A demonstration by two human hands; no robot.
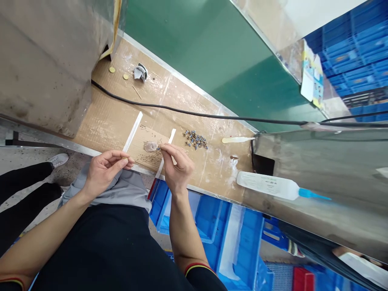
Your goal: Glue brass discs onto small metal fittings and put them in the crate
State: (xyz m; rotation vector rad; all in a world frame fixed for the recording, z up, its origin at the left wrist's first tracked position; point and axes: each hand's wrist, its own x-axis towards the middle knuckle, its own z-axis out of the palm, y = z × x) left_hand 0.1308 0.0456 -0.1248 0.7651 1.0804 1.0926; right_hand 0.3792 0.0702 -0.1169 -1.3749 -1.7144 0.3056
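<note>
My left hand is closed in a pinch above the front edge of the bench, with a tiny yellowish bit at the fingertips, too small to name. The thumb and forefinger of my right hand are pressed together beside a small clear, glossy blob or dish. Something small and dark shows at those fingertips; its kind is unclear. Tiny brown pieces are scattered on the cardboard around the clear blob. To the right of my right hand lies a pile of small shiny metal parts with blue bits.
A black cable crosses the cardboard-covered bench. White tape strips flank the work spot. A white bottle with a blue nozzle lies at the right, near a pale brush-like tool. Blue crates stand below the bench; another person's legs are at left.
</note>
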